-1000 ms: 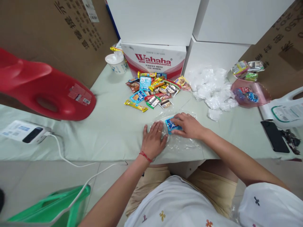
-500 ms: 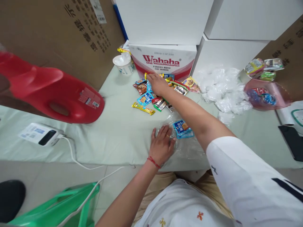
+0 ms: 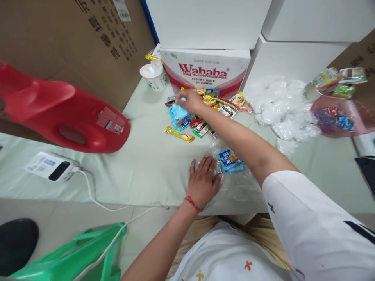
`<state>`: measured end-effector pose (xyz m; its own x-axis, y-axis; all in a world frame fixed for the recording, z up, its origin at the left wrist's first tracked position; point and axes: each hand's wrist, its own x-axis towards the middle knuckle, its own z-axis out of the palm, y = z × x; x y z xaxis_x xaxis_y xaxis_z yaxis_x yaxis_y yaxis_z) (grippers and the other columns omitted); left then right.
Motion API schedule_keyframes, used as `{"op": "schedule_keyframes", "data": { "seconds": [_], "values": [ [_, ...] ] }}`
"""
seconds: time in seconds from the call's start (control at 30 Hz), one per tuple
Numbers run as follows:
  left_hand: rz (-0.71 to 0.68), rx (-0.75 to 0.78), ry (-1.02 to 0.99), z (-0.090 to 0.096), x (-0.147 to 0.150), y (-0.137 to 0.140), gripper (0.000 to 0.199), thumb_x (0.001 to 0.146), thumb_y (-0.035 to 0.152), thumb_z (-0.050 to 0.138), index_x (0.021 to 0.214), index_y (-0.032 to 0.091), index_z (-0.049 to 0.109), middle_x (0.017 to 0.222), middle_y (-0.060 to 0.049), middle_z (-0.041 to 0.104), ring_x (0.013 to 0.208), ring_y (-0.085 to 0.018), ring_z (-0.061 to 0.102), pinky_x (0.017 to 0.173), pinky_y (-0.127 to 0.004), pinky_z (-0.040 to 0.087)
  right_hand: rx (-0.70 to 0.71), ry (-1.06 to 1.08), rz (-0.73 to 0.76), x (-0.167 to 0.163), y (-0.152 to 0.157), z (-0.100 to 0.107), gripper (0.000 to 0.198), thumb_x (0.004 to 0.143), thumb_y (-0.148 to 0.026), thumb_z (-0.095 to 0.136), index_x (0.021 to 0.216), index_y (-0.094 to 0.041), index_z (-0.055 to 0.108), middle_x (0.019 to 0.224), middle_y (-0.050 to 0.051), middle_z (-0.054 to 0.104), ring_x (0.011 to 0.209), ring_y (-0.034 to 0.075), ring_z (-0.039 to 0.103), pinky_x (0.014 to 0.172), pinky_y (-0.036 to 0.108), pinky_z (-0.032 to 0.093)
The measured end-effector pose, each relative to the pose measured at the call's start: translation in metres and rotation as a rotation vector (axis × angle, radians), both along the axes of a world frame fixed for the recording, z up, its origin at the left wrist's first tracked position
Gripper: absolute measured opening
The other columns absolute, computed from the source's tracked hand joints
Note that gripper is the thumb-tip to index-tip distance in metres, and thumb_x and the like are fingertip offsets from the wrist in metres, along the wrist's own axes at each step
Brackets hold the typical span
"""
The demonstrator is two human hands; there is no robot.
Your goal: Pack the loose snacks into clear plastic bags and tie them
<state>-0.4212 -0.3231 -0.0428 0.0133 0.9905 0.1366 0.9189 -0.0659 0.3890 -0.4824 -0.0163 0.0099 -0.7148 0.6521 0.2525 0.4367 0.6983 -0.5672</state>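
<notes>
My right hand (image 3: 190,102) pinches a light-blue snack packet (image 3: 178,112) by its upper edge, above a pile of mixed snack packets. Under it in the pile lies another blue packet (image 3: 182,123), and at the near edge a yellow snack stick (image 3: 179,134). My left hand (image 3: 203,180) rests flat on the table with its fingers stretched out, pressing the edge of a clear plastic bag (image 3: 234,188). Blue snack packets (image 3: 230,160) lie on that bag, just right of my left hand.
Behind the pile stands a Wahaha carton (image 3: 205,72), with a paper cup (image 3: 154,76) to its left. A red jug (image 3: 67,113) and a white device (image 3: 51,166) with a cable are at left. Crumpled clear bags (image 3: 284,109) and a pink bowl (image 3: 331,113) lie right.
My right hand has taken hold of a light-blue packet and lifted it from the pile. My left hand stays flat on the bag. The view has shifted slightly.
</notes>
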Motion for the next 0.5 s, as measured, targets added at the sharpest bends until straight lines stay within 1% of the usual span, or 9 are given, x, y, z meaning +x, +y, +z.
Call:
{"op": "schedule_keyframes", "data": {
  "seconds": [0.07, 0.13, 0.17, 0.23, 0.27, 0.33, 0.37, 0.43, 0.5],
  "values": [
    [0.003, -0.002, 0.000, 0.000, 0.000, 0.000, 0.049, 0.102, 0.037, 0.052, 0.148, 0.019, 0.054, 0.159, -0.012, 0.052, 0.149, -0.030, 0.046, 0.127, -0.061, 0.022, 0.010, -0.149, 0.030, -0.004, -0.019, -0.011, 0.039, 0.106, -0.039, 0.048, 0.101, -0.010, 0.075, 0.111, 0.012, 0.076, 0.112, 0.021, 0.065, 0.103, 0.039, 0.044],
    [0.003, -0.007, -0.005, 0.000, 0.001, 0.000, 0.048, 0.102, 0.037, 0.052, 0.147, 0.020, 0.054, 0.158, -0.012, 0.053, 0.148, -0.030, 0.046, 0.127, -0.061, 0.022, 0.033, -0.252, -0.006, -0.003, -0.032, -0.020, 0.025, 0.102, -0.026, 0.056, 0.108, -0.008, 0.072, 0.122, 0.018, 0.072, 0.121, 0.028, 0.060, 0.108, 0.044, 0.042],
    [0.001, -0.010, -0.007, 0.001, 0.001, 0.000, 0.048, 0.102, 0.037, 0.052, 0.147, 0.020, 0.054, 0.158, -0.012, 0.054, 0.148, -0.030, 0.047, 0.127, -0.061, 0.022, 0.048, -0.278, -0.022, -0.002, -0.035, -0.023, 0.025, 0.100, -0.026, 0.057, 0.111, -0.007, 0.072, 0.129, 0.021, 0.068, 0.127, 0.032, 0.055, 0.110, 0.049, 0.040],
    [-0.002, -0.011, -0.010, 0.001, 0.001, 0.000, 0.047, 0.103, 0.037, 0.051, 0.146, 0.020, 0.054, 0.158, -0.012, 0.054, 0.148, -0.030, 0.047, 0.127, -0.061, 0.022, 0.078, -0.319, -0.007, 0.003, -0.034, -0.024, 0.034, 0.101, -0.034, 0.056, 0.119, -0.009, 0.071, 0.140, 0.023, 0.061, 0.137, 0.040, 0.045, 0.112, 0.058, 0.037],
    [-0.001, -0.009, -0.011, 0.001, 0.000, 0.001, 0.047, 0.103, 0.036, 0.051, 0.146, 0.020, 0.054, 0.158, -0.012, 0.054, 0.148, -0.030, 0.047, 0.127, -0.061, 0.022, 0.089, -0.354, 0.029, 0.004, -0.031, -0.023, 0.039, 0.100, -0.040, 0.057, 0.123, -0.012, 0.070, 0.142, 0.021, 0.060, 0.140, 0.042, 0.041, 0.113, 0.062, 0.035],
    [0.002, -0.007, -0.011, 0.002, 0.000, 0.001, 0.046, 0.103, 0.035, 0.051, 0.146, 0.021, 0.055, 0.158, -0.012, 0.054, 0.148, -0.030, 0.047, 0.126, -0.062, 0.022, 0.084, -0.468, 0.118, 0.005, -0.025, -0.018, 0.048, 0.092, -0.049, 0.066, 0.125, -0.014, 0.071, 0.137, 0.019, 0.064, 0.141, 0.045, 0.039, 0.113, 0.067, 0.033],
    [0.004, -0.007, -0.010, 0.002, 0.000, 0.001, 0.046, 0.102, 0.035, 0.051, 0.146, 0.021, 0.055, 0.158, -0.013, 0.054, 0.148, -0.030, 0.047, 0.126, -0.062, 0.023, 0.067, -0.533, 0.148, 0.003, -0.023, -0.014, 0.051, 0.087, -0.049, 0.073, 0.123, -0.014, 0.071, 0.132, 0.019, 0.066, 0.140, 0.046, 0.039, 0.113, 0.068, 0.033],
    [0.003, -0.011, -0.009, 0.002, 0.000, 0.001, 0.046, 0.102, 0.034, 0.052, 0.146, 0.020, 0.055, 0.157, -0.013, 0.054, 0.147, -0.031, 0.048, 0.126, -0.062, 0.023, 0.043, -0.634, 0.152, -0.002, -0.023, -0.006, 0.050, 0.078, -0.042, 0.083, 0.117, -0.013, 0.073, 0.125, 0.021, 0.068, 0.140, 0.048, 0.039, 0.112, 0.066, 0.035],
    [-0.001, -0.015, -0.008, 0.001, 0.000, 0.001, 0.046, 0.102, 0.034, 0.052, 0.146, 0.020, 0.055, 0.157, -0.013, 0.054, 0.147, -0.031, 0.048, 0.126, -0.062, 0.023, 0.063, -0.652, 0.147, -0.005, -0.030, 0.003, 0.044, 0.077, -0.033, 0.084, 0.115, -0.013, 0.073, 0.123, 0.020, 0.069, 0.137, 0.045, 0.042, 0.108, 0.060, 0.040]
  ]
}}
